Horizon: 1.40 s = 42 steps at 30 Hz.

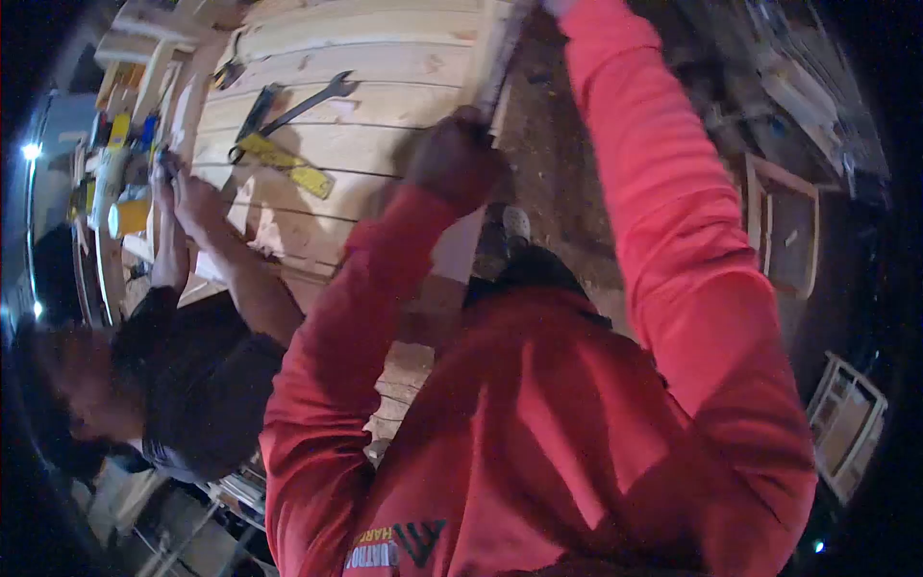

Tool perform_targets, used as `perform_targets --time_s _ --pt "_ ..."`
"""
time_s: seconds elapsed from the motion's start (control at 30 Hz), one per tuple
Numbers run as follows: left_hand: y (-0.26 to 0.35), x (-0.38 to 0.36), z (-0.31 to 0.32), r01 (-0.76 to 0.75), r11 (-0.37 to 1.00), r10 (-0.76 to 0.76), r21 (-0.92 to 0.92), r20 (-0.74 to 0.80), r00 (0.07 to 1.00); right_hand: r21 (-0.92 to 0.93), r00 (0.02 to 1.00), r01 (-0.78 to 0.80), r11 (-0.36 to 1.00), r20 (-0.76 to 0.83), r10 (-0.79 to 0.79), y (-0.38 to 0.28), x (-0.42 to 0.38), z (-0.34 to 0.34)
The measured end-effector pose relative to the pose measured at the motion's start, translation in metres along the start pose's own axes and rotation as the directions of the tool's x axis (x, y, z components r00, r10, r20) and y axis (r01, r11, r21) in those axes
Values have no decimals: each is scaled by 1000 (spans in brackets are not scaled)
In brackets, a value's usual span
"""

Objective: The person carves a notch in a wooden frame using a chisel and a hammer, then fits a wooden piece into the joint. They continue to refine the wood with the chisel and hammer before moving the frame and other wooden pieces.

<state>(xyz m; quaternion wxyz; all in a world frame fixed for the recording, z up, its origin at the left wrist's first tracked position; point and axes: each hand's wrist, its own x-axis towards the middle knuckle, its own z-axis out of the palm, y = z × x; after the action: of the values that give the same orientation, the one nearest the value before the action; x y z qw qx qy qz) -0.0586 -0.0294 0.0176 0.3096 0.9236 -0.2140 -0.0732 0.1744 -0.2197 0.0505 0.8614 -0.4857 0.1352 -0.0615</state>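
Wooden slat [492,67] is the thing being handled here. It's a long pale strip running along the right edge of the big plank tabletop [385,144], from the top of the view down toward the person's red sweatshirt. The left hand [457,159] is closed tight around it about midway along. The right sleeve [654,192] goes up alongside the slat to the top edge, and the hand is cut off there, so I can't tell what it's gripping. Off to the left, another person in a dark top [202,385] leans in with a hand [192,197] at the table's far side. A wooden frame [788,226] lies on the floor on the right. On the planks there's a yellow level [286,163] and, just beside it, a wrench [308,101].
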Motion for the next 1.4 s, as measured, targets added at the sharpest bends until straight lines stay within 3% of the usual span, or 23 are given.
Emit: perform_targets --time_s 0.07,0.17,0.23,0.27,0.33,0.37,0.4,0.47,0.63,0.73,0.8,0.9,0.97,1.0,1.07,1.1,1.3,1.4 --pt "-1 -4 -2 1 998 -3 63 35 999 -89 1000 4 996 -7 -5 -12 -10 -3" --pt "29 4 -15 130 982 -143 134 94 985 -213 1000 7 977 -4 -8 -18 -24 -5" --pt "41 5 -35 270 962 -273 42 188 943 -342 999 41 939 29 -33 -17 -23 4" --pt "38 2 -25 259 965 -261 35 86 961 -429 997 64 901 55 -45 -17 -17 1" --pt "29 11 4 267 964 -265 6 -94 960 -699 996 3 715 -60 -63 -19 -8 6" --pt "29 15 13 281 959 -281 -19 -164 946 -702 995 68 709 -2 -97 -19 -3 -2" --pt "28 14 9 305 946 -318 -109 -137 938 -697 990 133 705 55 -132 -17 6 -9" --pt "28 11 5 333 912 -365 -238 -106 925 -758 998 52 651 12 -66 -20 16 -16" --pt "13 36 30 336 863 -385 -378 -59 921 -752 996 52 658 -8 -87 -20 15 -14" --pt "6 41 49 272 878 -325 -393 -72 943 -666 987 -19 746 -130 -91 -28 -12 2" --pt "7 33 50 241 900 -268 -363 -26 963 -801 974 -17 599 -148 -170 -27 9 -14" --pt "4 15 27 193 947 -177 -257 83 981 -755 977 35 655 -112 -181 -34 -44 17" --pt "4 0 9 145 974 -121 -176 142 983 -634 962 -72 770 -249 -115 -33 -38 17" --pt "4 -5 0 121 983 -98 -139 161 982 -701 973 35 712 -140 -186 -29 -14 -1" --pt "7 -13 -9 90 992 -73 -89 181 981 -794 962 -35 608 -192 -196 -36 -33 14" --pt "6 -15 -11 89 993 -73 -82 183 980 -799 953 9 602 -176 -248 -37 -40 17" --pt "13 -19 3 174 959 -139 -225 161 977 -763 961 10 646 -170 -216 -37 -39 14" --pt "15 -8 11 192 931 -186 -309 50 981 -841 937 18 541 -174 -302 -42 -55 21"
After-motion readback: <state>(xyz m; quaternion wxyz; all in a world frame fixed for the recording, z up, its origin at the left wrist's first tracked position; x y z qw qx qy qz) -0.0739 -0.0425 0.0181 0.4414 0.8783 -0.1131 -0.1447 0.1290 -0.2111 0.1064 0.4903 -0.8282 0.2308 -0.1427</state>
